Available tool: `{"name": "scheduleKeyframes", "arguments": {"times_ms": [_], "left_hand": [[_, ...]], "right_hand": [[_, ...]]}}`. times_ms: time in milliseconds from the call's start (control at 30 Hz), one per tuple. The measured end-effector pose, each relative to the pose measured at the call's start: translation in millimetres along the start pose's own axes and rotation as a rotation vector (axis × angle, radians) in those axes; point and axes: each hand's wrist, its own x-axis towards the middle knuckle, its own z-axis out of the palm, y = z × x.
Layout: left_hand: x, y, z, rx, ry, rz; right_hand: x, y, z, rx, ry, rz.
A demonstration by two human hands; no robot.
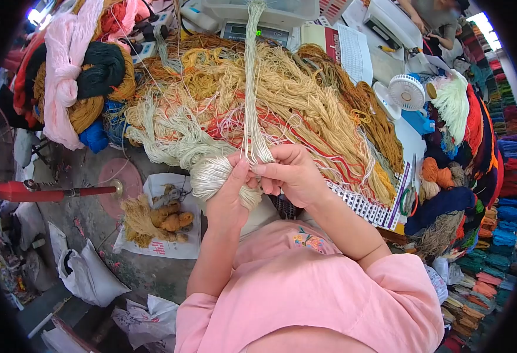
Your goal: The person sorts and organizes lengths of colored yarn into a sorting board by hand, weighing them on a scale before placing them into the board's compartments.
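Yarn workshop, seen from above the worker's chest; grey floor at left, desk at centre and right.

Item 1. Tangled yarn heap: cream, ochre, mustard and red strands, spread over most of the desk.

Item 2. Pale cream strand bundle: drawn taut from the top of the view down to the hands, passing over the heap.

Item 3. Right hand: closed, fingertips pinching the lower end of the strand bundle.

Item 4. Left hand: closed around a white looped skein, thumb raised beside the strand bundle, touching the right hand.

Item 5. Weighing scale: at the far edge of the desk, green display lit, clear tray on top.

Item 6. Small white fan: upright on the desk, right of the heap.

Item 7. Colour sample card: lying at the near right edge of the desk, partly under the heap.

Item 8. Hanks of pink, dark green and mustard yarn: piled at upper left.

Item 9. Stacked skeins: teal, blue and orange, along the right side.

Item 10. White sheet on the floor, carrying ochre yarn scraps.

Item 11. Another person: at upper right, apart from the worker.
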Motion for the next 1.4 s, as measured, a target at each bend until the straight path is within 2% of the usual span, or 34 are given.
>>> {"name": "scheduleKeyframes", "arguments": {"times_ms": [167,233,267,333,367,433,467,500,533,567,600,667,733,800,833,867,900,967,1000,1133,1200,1267,1333,1367,1400], "left_hand": [[-1,1,3,0.004,-0.021,0.014],[-4,3,7,-0.025,0.016,0.078],[-5,2,8,-0.024,0.016,0.081],[-5,1,10,-0.021,0.103,0.217],[-5,4,9,-0.020,0.104,0.220],[-2,11,4,-0.051,-0.093,0.287],[-2,19,11,-0.073,-0.168,0.281],[1,24,7,-0.275,-0.320,0.210],[2,28,2,-0.478,-0.472,0.136],[-1,33,5,-0.599,-0.495,0.078],[-1,32,4,-0.600,-0.493,0.079],[1,27,2,-0.655,-0.654,0.032],[0,19,2,-0.640,-0.692,0.026],[-10,16,13,-0.605,-0.493,-0.052],[-4,6,4,-0.620,-0.695,-0.023],[-5,5,5,-0.617,-0.696,-0.030],[-8,4,6,-0.597,-0.670,-0.044],[-13,3,9,-0.564,-0.627,-0.048],[-14,2,8,-0.561,-0.628,-0.048],[-14,-1,8,-0.551,-0.565,-0.110],[-13,-2,11,-0.556,-0.537,-0.130],[-10,-2,16,-0.574,-0.540,-0.115],[-9,-2,14,-0.580,-0.560,-0.155],[-9,-1,11,-0.585,-0.577,-0.190],[-7,-2,6,-0.584,-0.575,-0.192]], "right_hand": [[-1,4,-2,0.112,0.004,0.001],[-3,6,0,0.301,0.011,-0.007],[-4,7,-1,0.300,0.009,-0.007],[-5,14,-6,0.687,-0.074,0.151],[-7,17,-8,0.687,-0.077,0.152],[-14,27,-16,0.687,-0.245,0.272],[-18,35,-25,0.565,-0.275,0.312],[-22,37,-32,0.564,-0.278,0.314],[-25,37,-40,0.420,-0.203,0.373],[-29,37,-48,0.277,-0.126,0.430],[-27,36,-63,0.275,-0.118,0.468],[-21,13,-72,0.130,0.034,0.359],[-3,-12,-74,-0.085,0.194,0.134],[3,-48,-44,-0.394,0.176,-0.165],[5,-52,-30,-0.573,0.117,-0.319],[6,-56,-18,-0.750,0.055,-0.471],[-2,-66,-6,-0.937,-0.146,-0.353],[-7,-72,6,-1.630,-0.295,-0.674],[-12,-78,11,-1.739,-0.301,-0.532],[-16,-79,-2,-1.621,-0.391,-0.496],[-21,-72,-7,-1.446,-0.512,-0.368],[-26,-59,-17,-1.507,-0.485,-0.397],[-29,-54,-20,-1.317,-0.328,-0.325],[-31,-50,-21,-1.315,-0.328,-0.324],[-34,-46,-22,-1.164,-0.195,-0.348]]}}
